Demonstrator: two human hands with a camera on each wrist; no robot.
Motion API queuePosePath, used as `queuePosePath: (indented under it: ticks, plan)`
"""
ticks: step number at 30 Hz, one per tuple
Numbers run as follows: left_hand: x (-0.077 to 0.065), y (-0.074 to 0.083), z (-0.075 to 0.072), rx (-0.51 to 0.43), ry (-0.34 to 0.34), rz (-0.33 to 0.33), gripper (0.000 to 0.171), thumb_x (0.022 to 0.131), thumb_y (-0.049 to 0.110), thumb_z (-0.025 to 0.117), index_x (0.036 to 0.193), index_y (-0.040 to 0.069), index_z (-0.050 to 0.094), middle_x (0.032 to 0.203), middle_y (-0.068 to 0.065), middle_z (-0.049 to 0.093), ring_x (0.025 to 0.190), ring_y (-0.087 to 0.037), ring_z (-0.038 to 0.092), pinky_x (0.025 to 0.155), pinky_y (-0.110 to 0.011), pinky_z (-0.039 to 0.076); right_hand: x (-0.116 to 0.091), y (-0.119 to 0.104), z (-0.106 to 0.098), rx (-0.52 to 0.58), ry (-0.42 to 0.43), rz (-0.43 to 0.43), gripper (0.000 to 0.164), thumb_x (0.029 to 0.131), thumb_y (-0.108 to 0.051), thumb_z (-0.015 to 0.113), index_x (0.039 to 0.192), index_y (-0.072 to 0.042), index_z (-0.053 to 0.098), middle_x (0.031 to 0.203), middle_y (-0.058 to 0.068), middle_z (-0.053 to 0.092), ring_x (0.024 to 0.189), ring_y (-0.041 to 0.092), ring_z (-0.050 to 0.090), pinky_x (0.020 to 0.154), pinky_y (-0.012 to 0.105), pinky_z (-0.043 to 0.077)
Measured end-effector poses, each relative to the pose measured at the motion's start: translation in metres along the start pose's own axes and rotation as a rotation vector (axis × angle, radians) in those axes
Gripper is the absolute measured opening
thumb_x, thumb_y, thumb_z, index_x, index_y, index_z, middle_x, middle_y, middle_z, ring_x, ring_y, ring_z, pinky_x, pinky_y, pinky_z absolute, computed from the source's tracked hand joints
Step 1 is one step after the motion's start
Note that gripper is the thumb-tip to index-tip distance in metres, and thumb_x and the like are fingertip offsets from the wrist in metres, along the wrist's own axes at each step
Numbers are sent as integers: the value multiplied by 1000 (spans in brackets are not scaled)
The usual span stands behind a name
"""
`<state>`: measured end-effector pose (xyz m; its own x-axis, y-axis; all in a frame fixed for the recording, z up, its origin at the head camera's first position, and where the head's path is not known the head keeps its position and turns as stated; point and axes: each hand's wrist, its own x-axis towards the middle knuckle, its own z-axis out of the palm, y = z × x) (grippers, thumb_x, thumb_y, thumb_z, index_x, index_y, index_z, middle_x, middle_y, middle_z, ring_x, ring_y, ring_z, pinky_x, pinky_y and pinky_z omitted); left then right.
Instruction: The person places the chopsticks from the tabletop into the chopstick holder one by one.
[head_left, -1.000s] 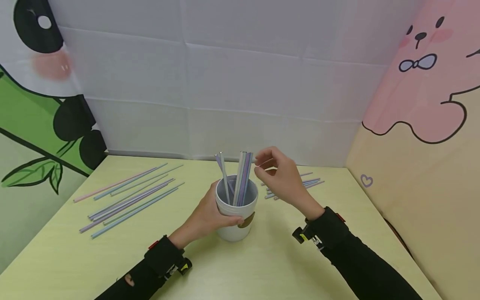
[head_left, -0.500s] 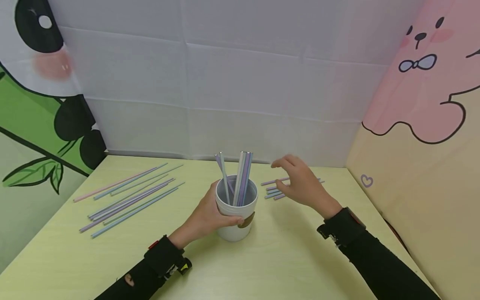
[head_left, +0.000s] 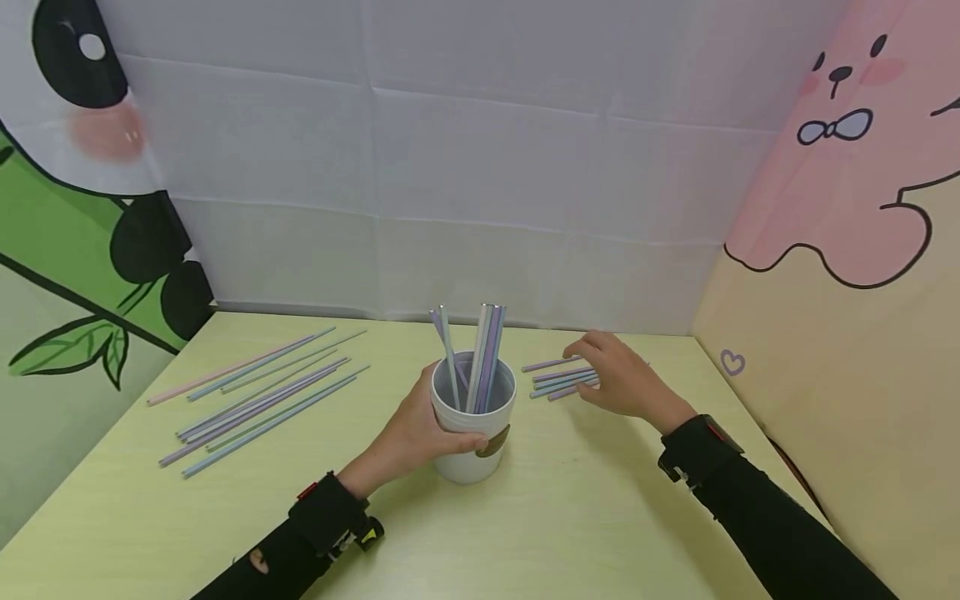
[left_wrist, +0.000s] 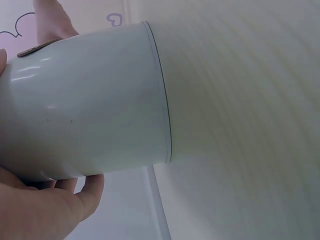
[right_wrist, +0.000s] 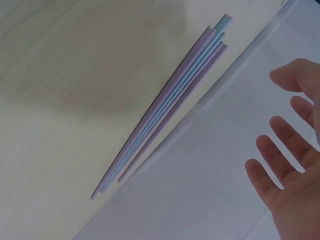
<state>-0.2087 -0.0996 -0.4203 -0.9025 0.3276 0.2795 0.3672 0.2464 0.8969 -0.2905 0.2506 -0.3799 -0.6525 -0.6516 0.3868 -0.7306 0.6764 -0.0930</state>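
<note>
My left hand (head_left: 416, 425) grips a white cup (head_left: 459, 462) round its side, thumb across the front near a brown patch (head_left: 492, 440). Several slim pastel sticks (head_left: 483, 358), white, purple and blue, stand in the cup and lean against its rim. In the left wrist view the cup's smooth wall (left_wrist: 90, 105) fills much of the picture, fingers curled beneath it. To the right, my right hand (head_left: 626, 379) is close over a small bunch of purple and blue sticks (head_left: 555, 385), hiding their far ends. The right wrist view has this hand (right_wrist: 292, 160) with fingers spread and nothing between them.
Several more pastel sticks (head_left: 262, 404), pink, blue, green and purple, lie slanting on the left of the pale yellow table (head_left: 495, 550). A white cloth backdrop (head_left: 480, 183) hangs behind the table, with cartoon-printed panels on both sides.
My right hand has moved from beside the cup's sticks to the right and down, over the bunch on the table. My left hand and the cup have stayed put.
</note>
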Motion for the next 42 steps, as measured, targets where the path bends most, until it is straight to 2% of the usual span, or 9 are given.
queuePosePath:
  ticks: [7,11,17,20,26,35,42]
  plan:
    - [0,0,0,-7,-5,6,117,73,26,100,163,15,27,149,-6,53,129,-25,58,109,-51,47,-10,14,13,23,-50,24,44,83,-3,83,124,-8,68,115,10,65,101,30,60,87,50,53]
    - [0,1,0,-3,0,2,117,72,26,100,163,15,27,149,-6,53,129,-25,58,109,-51,47,-15,20,20,27,-100,40,44,83,0,82,124,-8,68,116,10,65,103,31,61,89,50,53]
    - [-2,2,-1,9,5,-9,117,73,28,100,163,15,26,148,-6,54,128,-25,58,108,-50,47,-18,25,30,32,-168,67,44,83,1,83,124,-6,68,123,16,65,115,39,62,99,56,52]
    - [-2,2,0,11,7,-13,118,73,28,100,163,15,26,148,-6,54,129,-25,58,108,-50,47,-19,28,35,28,-188,74,43,84,0,83,124,-6,68,121,16,65,111,38,62,97,55,52]
    - [1,0,2,9,6,-4,117,72,27,100,163,16,27,149,-5,53,129,-24,58,108,-50,47,-21,34,44,-35,-196,42,35,86,0,79,120,-6,70,109,14,66,93,28,59,85,47,51]
    - [3,-2,5,6,4,11,116,73,28,100,163,16,28,149,-6,53,129,-25,58,109,-51,47,-22,36,49,-54,-186,19,27,89,2,74,115,-6,72,103,12,66,85,22,55,78,41,48]
    - [4,-1,6,-1,5,-2,116,73,27,100,163,16,28,149,-6,53,129,-25,58,109,-51,47,-20,41,50,-15,-168,-62,18,85,7,74,93,-9,73,90,4,67,84,22,61,81,42,54]
